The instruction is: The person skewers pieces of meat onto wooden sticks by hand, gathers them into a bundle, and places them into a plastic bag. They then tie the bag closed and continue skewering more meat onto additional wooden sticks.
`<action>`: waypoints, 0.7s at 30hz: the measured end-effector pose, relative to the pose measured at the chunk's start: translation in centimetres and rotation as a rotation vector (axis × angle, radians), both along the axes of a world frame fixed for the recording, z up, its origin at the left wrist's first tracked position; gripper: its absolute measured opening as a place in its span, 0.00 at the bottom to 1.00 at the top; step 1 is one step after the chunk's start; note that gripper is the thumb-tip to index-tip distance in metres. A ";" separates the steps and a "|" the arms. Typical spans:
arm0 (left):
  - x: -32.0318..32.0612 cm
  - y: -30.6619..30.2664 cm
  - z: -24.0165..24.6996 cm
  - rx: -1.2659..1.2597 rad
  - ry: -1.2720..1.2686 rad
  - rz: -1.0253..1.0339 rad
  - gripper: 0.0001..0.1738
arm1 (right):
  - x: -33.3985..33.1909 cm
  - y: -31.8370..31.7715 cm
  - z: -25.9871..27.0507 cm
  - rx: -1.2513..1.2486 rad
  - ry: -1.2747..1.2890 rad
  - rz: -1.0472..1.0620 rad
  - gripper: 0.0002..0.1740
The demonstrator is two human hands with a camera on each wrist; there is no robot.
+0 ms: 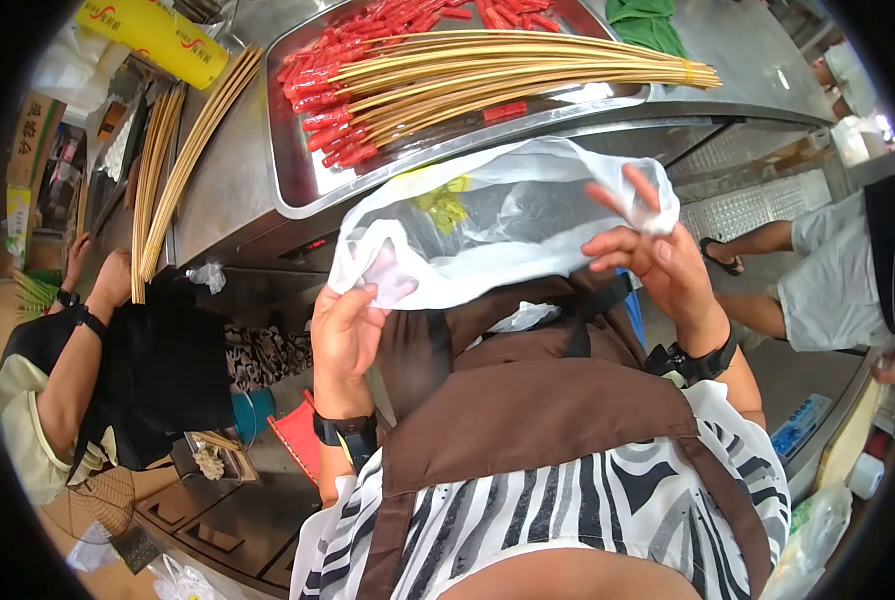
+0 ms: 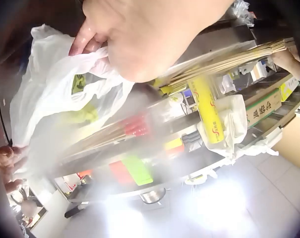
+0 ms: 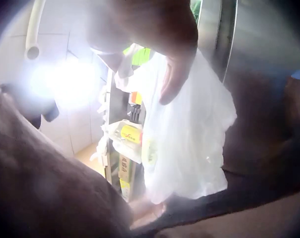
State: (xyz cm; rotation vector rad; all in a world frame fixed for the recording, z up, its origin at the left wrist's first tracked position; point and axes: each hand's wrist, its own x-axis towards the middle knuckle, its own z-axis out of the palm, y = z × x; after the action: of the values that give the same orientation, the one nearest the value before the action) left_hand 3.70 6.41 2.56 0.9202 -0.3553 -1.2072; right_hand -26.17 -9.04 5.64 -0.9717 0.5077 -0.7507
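Both hands spread a white plastic bag (image 1: pixel 558 255) wide at chest height, its mouth facing up. At the bag's left end my left hand (image 1: pixel 348 335) pinches the rim between thumb and fingers; in the left wrist view the fingers lie inside the handle part. My right hand (image 1: pixel 658 255) is at the other end, fingers spread and partly curled, with bag film hooked over the fingers. Yellow print (image 1: pixel 443 203) shows through the film. Behind the bag, a metal tray (image 1: pixel 290 170) holds red-wrapped pieces (image 1: pixel 343 135) on long wooden skewers (image 1: pixel 528 65).
A yellow film roll box (image 1: pixel 158 40) and more skewers (image 1: pixel 193 160) lie at the left of the steel counter. A green cloth (image 1: pixel 648 25) is beyond the tray. One person (image 1: pixel 78 380) in black holds skewers at left; another in light shorts (image 1: pixel 838 290) stands at right.
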 end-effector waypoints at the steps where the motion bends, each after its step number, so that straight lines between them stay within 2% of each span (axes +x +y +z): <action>1: -0.4 -0.2 0.3 -0.024 0.017 -0.021 0.28 | -0.1 -0.2 -0.2 0.012 -0.014 0.113 0.49; 2: -0.7 -0.4 0.5 -0.050 0.034 -0.043 0.28 | -0.3 -0.3 -0.5 0.023 -0.029 0.224 0.50; 3: -0.7 -0.4 0.0 -0.055 0.021 -0.030 0.28 | -0.4 -0.2 -0.7 0.020 -0.029 0.235 0.50; 7: -0.8 -0.7 0.0 -0.082 0.095 -0.028 0.25 | -0.4 0.1 -0.4 -0.126 0.022 0.161 0.47; 9: 0.0 -0.2 -0.8 -0.063 0.159 -0.003 0.20 | -0.6 -0.1 -0.5 -0.164 0.045 0.184 0.45; 10: 0.0 -0.2 -0.6 -0.071 0.153 -0.007 0.20 | -0.6 -0.3 -0.4 -0.209 0.067 0.211 0.44; 11: 0.1 -0.2 -0.2 -0.015 0.069 0.044 0.18 | -0.7 -0.4 0.0 -0.241 0.078 0.232 0.36; 12: 0.1 -0.2 0.2 0.034 -0.017 0.096 0.17 | -0.6 -0.9 0.6 -0.260 0.072 0.225 0.36; 14: 0.3 0.0 1.6 0.153 -0.258 0.107 0.15 | -0.4 -2.0 2.3 -0.657 0.256 0.085 0.28; 15: 0.2 0.1 2.7 0.164 -0.354 0.112 0.15 | 0.5 -3.1 3.8 -0.886 0.339 -0.092 0.24; 16: 0.3 0.3 4.0 0.178 -0.448 0.120 0.15 | 1.0 -4.8 5.2 -1.254 0.485 -0.208 0.26; 18: 1.1 1.0 5.7 0.178 -0.540 0.073 0.14 | 2.8 -7.7 7.1 -1.554 0.616 -0.325 0.31; 19: 1.3 1.3 6.5 0.151 -0.537 0.066 0.13 | 3.5 -9.2 7.1 -1.568 0.607 -0.322 0.31; 21: 2.0 2.0 7.6 0.152 -0.586 0.091 0.12 | 4.9 -11.8 6.6 -1.717 0.772 -0.199 0.36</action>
State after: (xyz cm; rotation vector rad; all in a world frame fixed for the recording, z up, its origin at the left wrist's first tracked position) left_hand 5.74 8.39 10.18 1.4071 -0.6853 -0.8707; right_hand -21.23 -20.85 12.22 -2.9092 0.5594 -0.9150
